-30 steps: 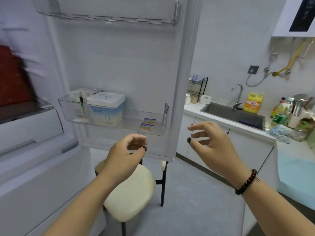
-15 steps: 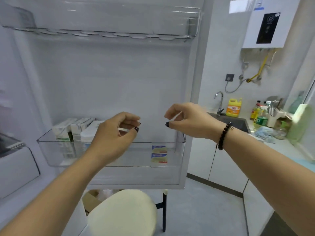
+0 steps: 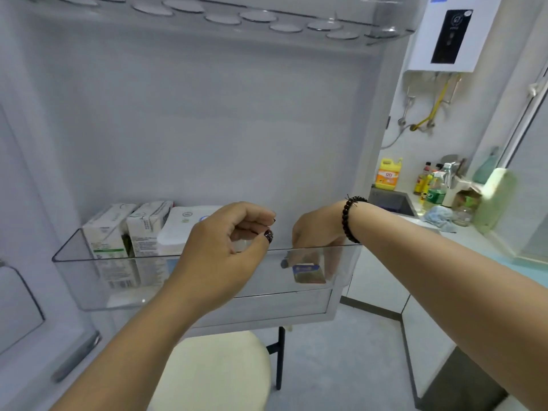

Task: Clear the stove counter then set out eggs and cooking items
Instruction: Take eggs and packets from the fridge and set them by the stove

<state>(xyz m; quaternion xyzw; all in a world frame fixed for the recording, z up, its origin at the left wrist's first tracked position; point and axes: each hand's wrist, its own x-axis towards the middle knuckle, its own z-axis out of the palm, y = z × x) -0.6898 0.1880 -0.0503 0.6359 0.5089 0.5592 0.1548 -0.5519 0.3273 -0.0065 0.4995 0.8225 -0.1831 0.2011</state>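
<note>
Clear plastic door bin (image 3: 89, 262) of the open fridge is where the work is. Right hand (image 3: 317, 229) dips over its rim at the right end; fingers, seen through the plastic, reach down toward a small blue-labelled packet (image 3: 307, 272) lying in the bin. Contact is hard to judge through the wall; cannot tell whether the packet is pinched yet. Left hand (image 3: 225, 247) hovers in front of the bin, fingers loosely curled, holding nothing.

No eggs in sight. Egg tray (image 3: 237, 16) at the top of the door shows only bare round cups.

Left part of the bin: two cartons (image 3: 127, 229) upright, side by side, then a white lidded box (image 3: 184, 226) just beside them.

Step, as judged: fetching a cooking item from the fridge door, within the setting-out part. Next move calls for a firm pinch on the packet and a lift straight up over the rim.

Beyond the door: sink (image 3: 391, 203), yellow detergent bottle (image 3: 387, 175), condiment bottles, blue cloth (image 3: 439, 215) on the counter. Cream stool (image 3: 216, 372) below.
</note>
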